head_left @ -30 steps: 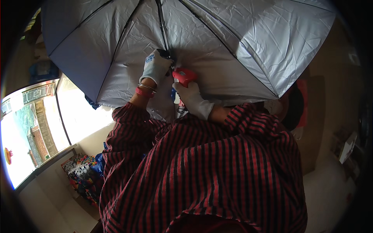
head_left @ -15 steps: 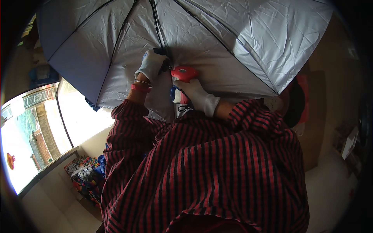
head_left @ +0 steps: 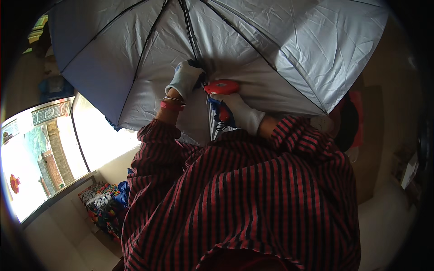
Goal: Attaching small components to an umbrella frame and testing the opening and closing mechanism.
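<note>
Umbrella [head_left: 253, 54], open and silver-lined, fills 12 o'clock. The left hand [head_left: 185, 77] curls around a black rib [head_left: 189, 31], fingertips hidden; toward 3 o'clock from it, the right hand [head_left: 242, 110] grasps a red handheld tool [head_left: 221, 86]. A multicoloured heap [head_left: 101, 198] sits at 8 o'clock.

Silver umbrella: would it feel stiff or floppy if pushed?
The silver umbrella would probably give where its creased cloth spans the gaps. The slender dark ribs likely keep it fairly stiff along their lines. Mostly cloth, it may feel light for its spread.
</note>
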### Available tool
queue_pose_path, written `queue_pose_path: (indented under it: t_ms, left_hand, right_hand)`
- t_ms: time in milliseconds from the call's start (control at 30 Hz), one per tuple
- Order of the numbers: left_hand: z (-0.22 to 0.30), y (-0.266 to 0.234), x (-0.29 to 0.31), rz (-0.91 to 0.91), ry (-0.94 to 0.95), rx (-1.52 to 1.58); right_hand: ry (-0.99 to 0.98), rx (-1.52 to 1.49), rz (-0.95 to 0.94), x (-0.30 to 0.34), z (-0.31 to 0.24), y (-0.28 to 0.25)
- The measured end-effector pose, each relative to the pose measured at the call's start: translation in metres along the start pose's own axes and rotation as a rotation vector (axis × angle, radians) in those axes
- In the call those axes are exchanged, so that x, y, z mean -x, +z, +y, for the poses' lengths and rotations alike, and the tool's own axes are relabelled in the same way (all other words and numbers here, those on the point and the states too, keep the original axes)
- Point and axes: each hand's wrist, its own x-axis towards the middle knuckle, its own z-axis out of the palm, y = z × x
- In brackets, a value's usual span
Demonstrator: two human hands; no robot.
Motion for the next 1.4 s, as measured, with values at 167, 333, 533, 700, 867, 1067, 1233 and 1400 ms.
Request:
queue_pose_path:
  t_ms: [167, 333, 533, 700, 867, 1067, 1233, 1400]
  left_hand:
    - [-0.013, -0.048, -0.011, 0.275, 0.071, -0.392]
    - [0.018, -0.134, -0.021, 0.353, -0.138, -0.843]
    - [-0.01, -0.095, 0.001, 0.773, -0.013, -0.669]
    - [0.034, 0.001, 0.06, 0.307, -0.162, -0.481]
    - [0.04, 0.045, 0.064, 0.305, -0.196, -0.417]
    - [0.045, 0.063, 0.053, 0.352, -0.093, -0.246]
    - [0.037, 0.065, 0.057, 0.362, -0.065, -0.195]
    - [0.036, 0.07, 0.057, 0.379, -0.037, -0.178]
  right_hand:
    - [-0.234, 0.058, -0.134, 0.022, -0.015, 0.028]
    - [-0.426, 0.14, -0.146, 0.017, -0.063, 0.03]
    - [-0.669, 0.451, 0.136, 0.024, -0.089, 0.031]
    - [-0.847, 0.5, 0.102, 0.034, -0.073, 0.009]
    - [-0.929, 0.47, 0.171, 0.029, -0.065, -0.004]
    - [-0.977, 0.512, 0.21, 0.008, -0.064, -0.008]
    - [-1.005, 0.13, 0.207, 0.048, -0.097, 0.013]
    - [-1.379, 0.143, 0.505, 0.071, -0.17, -0.019]
